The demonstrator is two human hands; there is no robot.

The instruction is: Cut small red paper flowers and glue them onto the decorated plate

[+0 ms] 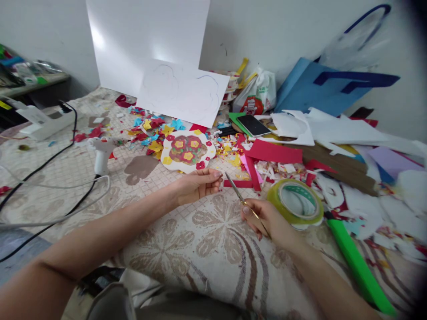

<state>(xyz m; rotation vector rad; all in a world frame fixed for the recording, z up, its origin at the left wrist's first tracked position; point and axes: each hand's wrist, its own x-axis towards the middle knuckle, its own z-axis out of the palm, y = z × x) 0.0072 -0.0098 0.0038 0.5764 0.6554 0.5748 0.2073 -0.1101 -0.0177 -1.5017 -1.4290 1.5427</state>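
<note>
My right hand grips a pair of scissors, its blades together and pointing up and left toward the other hand. Close to the blade tips, my left hand is closed in a pinch; what lies between its thumb and finger is too small to make out. Just beyond it rests a white scalloped card decorated with red and yellow paper flowers. Red paper strips lie past the scissors. A roll of yellowish tape sits right of my right hand.
Coloured paper scraps litter the patterned tablecloth. A white glue gun and cables stand left. A phone, white offcuts and a blue bag are at back right. A green cutter lies by my right forearm. White boards lean behind.
</note>
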